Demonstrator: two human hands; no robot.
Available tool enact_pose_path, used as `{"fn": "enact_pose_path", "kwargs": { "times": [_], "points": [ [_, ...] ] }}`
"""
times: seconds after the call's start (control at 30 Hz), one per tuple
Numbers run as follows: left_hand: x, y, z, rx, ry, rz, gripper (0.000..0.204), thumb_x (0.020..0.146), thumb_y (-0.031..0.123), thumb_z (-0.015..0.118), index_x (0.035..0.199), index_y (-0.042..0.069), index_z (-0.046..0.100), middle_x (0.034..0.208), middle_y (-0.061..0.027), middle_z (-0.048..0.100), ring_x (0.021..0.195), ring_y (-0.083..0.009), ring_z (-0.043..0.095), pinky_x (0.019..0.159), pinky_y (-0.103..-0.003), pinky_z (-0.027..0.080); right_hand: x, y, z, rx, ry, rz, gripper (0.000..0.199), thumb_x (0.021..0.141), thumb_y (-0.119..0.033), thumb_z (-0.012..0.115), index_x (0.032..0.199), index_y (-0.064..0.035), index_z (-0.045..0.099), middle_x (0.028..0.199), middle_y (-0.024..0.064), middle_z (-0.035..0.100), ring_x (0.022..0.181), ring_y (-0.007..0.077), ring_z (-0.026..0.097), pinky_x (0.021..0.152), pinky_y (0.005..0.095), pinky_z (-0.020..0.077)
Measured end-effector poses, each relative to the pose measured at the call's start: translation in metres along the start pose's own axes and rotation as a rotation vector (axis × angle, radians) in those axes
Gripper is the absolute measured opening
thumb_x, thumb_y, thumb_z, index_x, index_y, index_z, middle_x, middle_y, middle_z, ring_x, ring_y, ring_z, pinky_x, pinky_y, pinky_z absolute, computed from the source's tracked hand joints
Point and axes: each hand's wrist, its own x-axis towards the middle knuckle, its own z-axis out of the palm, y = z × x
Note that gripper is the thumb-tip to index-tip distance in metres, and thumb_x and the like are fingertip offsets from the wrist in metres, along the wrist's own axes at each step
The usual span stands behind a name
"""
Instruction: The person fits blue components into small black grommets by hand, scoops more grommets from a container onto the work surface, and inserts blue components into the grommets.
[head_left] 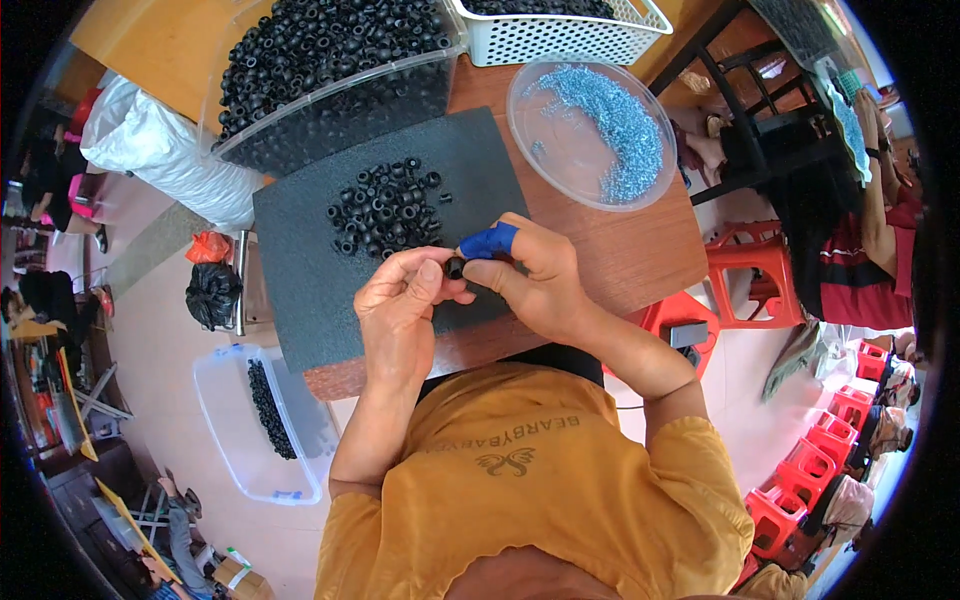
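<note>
Mostly hidden between fingertips of left hand point(400, 300) and right hand point(535, 275): small black rubber ring point(455, 267), shape barely readable. Cut off by top edge: white perforated plastic basket point(560, 35). Too small to tell apart: tiny blue pieces in round clear plastic dish point(598, 130).

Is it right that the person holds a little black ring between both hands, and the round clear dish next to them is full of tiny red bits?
Not quite. The head view shows the bits in the round clear dish are blue, not red. The rest holds: the left hand and right hand pinch a little black ring together.
</note>
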Motion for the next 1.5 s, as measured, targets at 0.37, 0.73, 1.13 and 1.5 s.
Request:
{"fn": "enact_pose_path", "kwargs": {
  "times": [0.37, 0.73, 1.13, 1.5],
  "points": [
    [-0.001, -0.022, 0.001, 0.041, -0.118, -0.100, 0.026, 0.081, 0.005, 0.063, 0.103, -0.006, 0.057, 0.089, -0.0125, 0.062, 0.069, -0.0173, 0.060, 0.062, -0.031, 0.053, -0.013, 0.002, -0.014, -0.121, 0.024, 0.050, 0.012, 0.067, -0.004, 0.068, 0.073, -0.0034, 0.057, 0.065, 0.0109, 0.052, 0.062, 0.0290, 0.052, 0.053, 0.0365, 0.0410],
    [0.005, -0.039, -0.001, 0.061, -0.167, -0.191, 0.016, 0.080, 0.005, 0.064, 0.092, -0.004, 0.059, 0.081, -0.0095, 0.062, 0.063, -0.0133, 0.057, 0.057, -0.026, 0.048, 0.028, 0.059, -0.073, -0.724, 0.153, -0.001, 0.017, 0.066, -0.009, 0.068, 0.068, 0.0019, 0.055, 0.068, 0.0215, 0.056, 0.067, 0.0398, 0.056, 0.057, 0.0458, 0.0432],
    [0.009, -0.046, -0.008, 0.026, -0.165, -0.193, 0.015, 0.081, 0.003, 0.063, 0.093, -0.004, 0.059, 0.081, -0.0109, 0.062, 0.060, -0.0130, 0.057, 0.055, -0.024, 0.048, 0.075, 0.103, -0.077, -1.000, -0.160, 0.257, 0.020, 0.065, -0.016, 0.065, 0.068, 0.0034, 0.062, 0.070, 0.0266, 0.059, 0.070, 0.0392, 0.061, 0.063, 0.0463, 0.0471],
    [0.008, -0.044, -0.012, -0.031, -0.132, -0.222, 0.017, 0.084, 0.006, 0.059, 0.097, -0.004, 0.057, 0.084, -0.0144, 0.061, 0.061, -0.0171, 0.057, 0.056, -0.029, 0.048, 0.055, 0.058, -0.085, -0.757, -0.087, 0.206, 0.025, 0.071, -0.015, 0.069, 0.066, 0.0065, 0.057, 0.056, 0.0200, 0.054, 0.050, 0.0252, 0.055, 0.050, 0.0357, 0.0433]
  ]
}}
